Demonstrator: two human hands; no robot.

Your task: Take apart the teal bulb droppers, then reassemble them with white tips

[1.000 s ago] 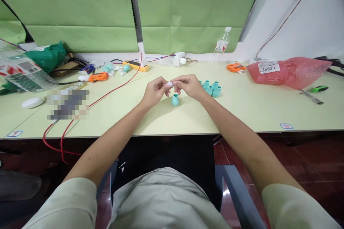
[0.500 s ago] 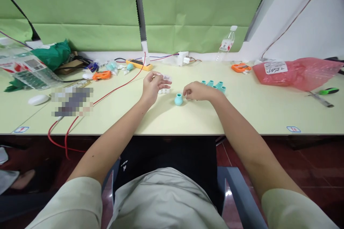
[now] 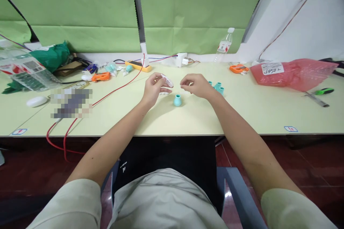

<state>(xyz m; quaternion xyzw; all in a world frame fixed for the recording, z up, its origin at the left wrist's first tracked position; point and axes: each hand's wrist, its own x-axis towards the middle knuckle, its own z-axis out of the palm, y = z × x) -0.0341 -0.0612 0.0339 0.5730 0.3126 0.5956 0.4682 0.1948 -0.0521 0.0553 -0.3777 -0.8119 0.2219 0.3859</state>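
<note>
1 pot [image 3: 177, 101] is seated upright on the table [image 3: 161, 123]. Left of the pot, a white piece [image 3: 167, 81] is clamped in the left hand [image 3: 153, 86]; right of it, whether anything is gripped by the curled right hand [image 3: 198, 85] cannot be told.

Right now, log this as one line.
left hand: holding white piece; right hand: half-curled, contents unclear; turquoise pot: upright on table; turquoise cluster: partly behind right hand

Both forearms [image 3: 115, 136] angle forward and inward. The left hand [image 3: 152, 88] pinches, lower fingers [image 3: 166, 90] extended; the right hand [image 3: 196, 85] curls inward opposite, slightly apart.
</note>
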